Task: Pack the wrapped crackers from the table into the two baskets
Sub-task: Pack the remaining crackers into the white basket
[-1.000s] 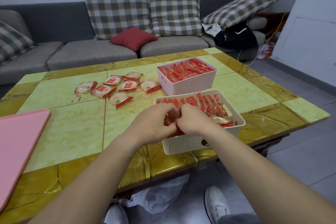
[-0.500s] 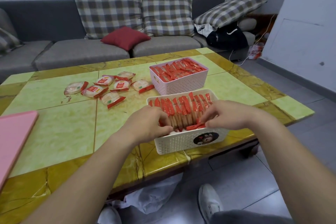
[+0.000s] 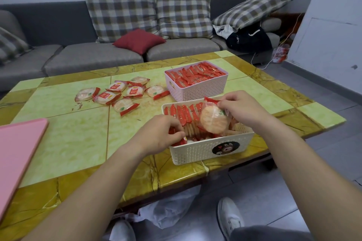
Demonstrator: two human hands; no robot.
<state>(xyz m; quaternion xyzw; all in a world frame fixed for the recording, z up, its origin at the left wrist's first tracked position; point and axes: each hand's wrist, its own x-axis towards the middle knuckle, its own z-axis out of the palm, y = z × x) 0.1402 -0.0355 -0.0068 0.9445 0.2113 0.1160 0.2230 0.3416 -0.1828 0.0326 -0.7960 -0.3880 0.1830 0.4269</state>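
At the near right of the table [image 3: 64, 139], over the cream basket [image 3: 211, 148], the right hand [image 3: 242, 109] pinches a wrapped cracker [image 3: 214, 120] by its top edge, so the round face hangs upright and turned toward the camera, its lower edge just above the open gap at the basket's right end. The left hand [image 3: 162, 135] is curled closed on the red ends of the packets at the row's near-left corner, apparently pressing them back. The row stands on edge and leans left, so the held cracker probably needs to drop straight down, flat against the last packet. The pink basket [image 3: 195, 92] just beyond looks full. Seven loose crackers [image 3: 121, 92] lie to the far left, nearer the left hand.
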